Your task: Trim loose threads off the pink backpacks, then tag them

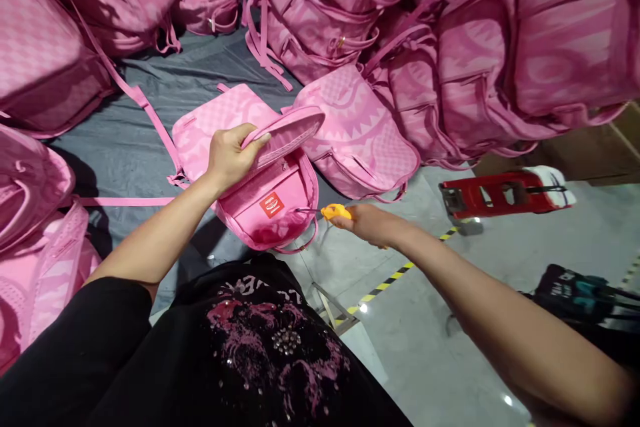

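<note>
A pink backpack [235, 217] lies unzipped in front of me, with a red label [271, 205] on its inside. My left hand [233, 155] grips the edge of its raised front panel [295, 130], thumb on top and fingers behind. To the right, my right hand [373, 223] is closed round yellow-handled scissors [336, 211]. Their thin dark blades point left into the bag's opening, near its lower right rim. Whether the tips touch the lining, I cannot tell.
Another pink backpack [357, 127] lies against the open one. Several more backpacks [330, 20] are piled behind and on both sides, over a dark cloth [150, 80]. A red and white machine part [505, 192] and yellow-black floor tape [387, 283] are at right.
</note>
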Demonstrator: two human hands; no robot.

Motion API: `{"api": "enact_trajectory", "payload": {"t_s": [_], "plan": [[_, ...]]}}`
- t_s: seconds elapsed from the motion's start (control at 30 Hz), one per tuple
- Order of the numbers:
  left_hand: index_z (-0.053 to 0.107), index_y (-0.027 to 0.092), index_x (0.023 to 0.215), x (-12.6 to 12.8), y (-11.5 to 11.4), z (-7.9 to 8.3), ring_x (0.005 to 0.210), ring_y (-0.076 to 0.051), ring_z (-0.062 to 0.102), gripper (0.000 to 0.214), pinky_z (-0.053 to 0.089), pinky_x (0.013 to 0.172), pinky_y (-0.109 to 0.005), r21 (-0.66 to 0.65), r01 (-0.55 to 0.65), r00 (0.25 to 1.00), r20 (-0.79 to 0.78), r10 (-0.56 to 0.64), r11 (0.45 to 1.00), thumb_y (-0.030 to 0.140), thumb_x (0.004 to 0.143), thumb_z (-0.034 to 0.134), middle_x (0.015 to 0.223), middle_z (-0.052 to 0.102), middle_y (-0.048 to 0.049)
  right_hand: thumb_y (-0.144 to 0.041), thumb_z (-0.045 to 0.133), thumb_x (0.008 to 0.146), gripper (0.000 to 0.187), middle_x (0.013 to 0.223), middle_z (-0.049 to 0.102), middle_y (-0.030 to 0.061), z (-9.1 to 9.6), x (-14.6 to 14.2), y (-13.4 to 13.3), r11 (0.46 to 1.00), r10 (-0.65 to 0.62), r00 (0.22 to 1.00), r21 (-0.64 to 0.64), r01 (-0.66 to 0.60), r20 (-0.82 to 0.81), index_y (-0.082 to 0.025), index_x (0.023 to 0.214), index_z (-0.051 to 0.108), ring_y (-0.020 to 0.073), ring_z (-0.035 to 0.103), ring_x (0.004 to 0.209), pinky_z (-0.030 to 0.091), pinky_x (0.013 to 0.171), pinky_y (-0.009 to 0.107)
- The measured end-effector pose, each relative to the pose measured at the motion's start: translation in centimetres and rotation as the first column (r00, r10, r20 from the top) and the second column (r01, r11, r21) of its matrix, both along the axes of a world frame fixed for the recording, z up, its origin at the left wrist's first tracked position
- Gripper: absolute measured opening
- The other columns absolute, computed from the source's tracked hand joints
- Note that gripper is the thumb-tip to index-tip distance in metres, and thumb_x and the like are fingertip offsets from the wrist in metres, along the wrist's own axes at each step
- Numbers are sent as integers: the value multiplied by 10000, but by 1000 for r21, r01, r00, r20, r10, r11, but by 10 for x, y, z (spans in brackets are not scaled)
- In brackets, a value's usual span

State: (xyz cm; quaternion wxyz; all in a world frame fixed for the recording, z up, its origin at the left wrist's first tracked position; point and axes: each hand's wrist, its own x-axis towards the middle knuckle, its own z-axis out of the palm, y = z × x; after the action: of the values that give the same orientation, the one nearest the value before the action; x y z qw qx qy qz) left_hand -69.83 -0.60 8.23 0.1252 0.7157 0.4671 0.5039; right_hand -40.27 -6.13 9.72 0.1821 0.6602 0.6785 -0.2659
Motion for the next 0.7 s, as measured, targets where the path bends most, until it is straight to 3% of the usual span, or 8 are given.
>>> {"api": "enact_trajectory", "payload": {"t_s": [0.17, 0.27, 0.33, 0.43, 0.57, 0.63, 0.7], "plan": [[634, 160, 702, 2, -2, 0, 569, -97, 510, 410, 348, 568, -222, -22, -16, 999, -31, 15, 1000, 516, 891, 559, 609, 591, 15, -519, 503, 940, 407, 540, 547, 13, 11, 3, -12, 986, -99, 995, -136, 95, -21, -130, 971, 621, 139, 484, 350, 356, 389, 250], [636, 159, 709, 3, -5, 0, 568, -98, 506, 415, 345, 566, -221, -23, -18, 999, -34, 17, 1000, 524, 891, 555, 606, 584, 17, -502, 512, 940, 344, 502, 471, -36, 8, 4, -11, 971, -237, 950, -89, 223, -205, -165, 943, 579, 122, 449, 332, 341, 354, 230], [637, 157, 708, 3, -7, 0, 557, -94, 496, 411, 340, 559, -220, -26, -20, 999, -40, 19, 999, 517, 891, 557, 597, 572, 21, -462, 489, 961, 295, 502, 444, -51, 2, 3, -8, 937, -329, 864, -19, 349, -381, -181, 884, 535, 101, 432, 339, 335, 347, 211], [640, 152, 709, 5, -7, -1, 548, -87, 490, 408, 338, 558, -216, -47, -34, 998, -60, 31, 998, 511, 889, 562, 584, 561, 27, -429, 462, 982, 286, 478, 388, -77, -11, 0, -5, 893, -410, 694, -104, 438, -592, -202, 807, 467, 76, 376, 336, 328, 342, 190], [668, 142, 741, 7, -13, 5, 573, -96, 524, 415, 376, 586, -215, -107, -57, 996, -73, 49, 993, 519, 880, 565, 612, 596, 14, -499, 513, 944, 344, 439, 334, -107, -34, 12, -11, 877, -475, 577, -301, 374, -664, -218, 768, 420, 64, 312, 313, 325, 332, 188], [698, 144, 809, 3, -28, 10, 616, -122, 569, 412, 426, 630, -229, -224, -2, 995, -101, -21, 975, 542, 847, 599, 658, 639, 1, -531, 544, 908, 362, 422, 365, -103, -51, 26, -19, 861, -489, 537, -278, 426, -687, -219, 766, 425, 71, 326, 301, 318, 326, 193], [717, 173, 965, -8, -52, 9, 772, -181, 644, 453, 496, 738, -276, -432, 131, 981, -76, -181, 892, 584, 783, 656, 836, 713, -31, -534, 566, 875, 362, 423, 446, -73, -73, 40, -27, 843, -485, 484, -242, 480, -729, -213, 757, 448, 91, 408, 326, 347, 353, 199]]}}
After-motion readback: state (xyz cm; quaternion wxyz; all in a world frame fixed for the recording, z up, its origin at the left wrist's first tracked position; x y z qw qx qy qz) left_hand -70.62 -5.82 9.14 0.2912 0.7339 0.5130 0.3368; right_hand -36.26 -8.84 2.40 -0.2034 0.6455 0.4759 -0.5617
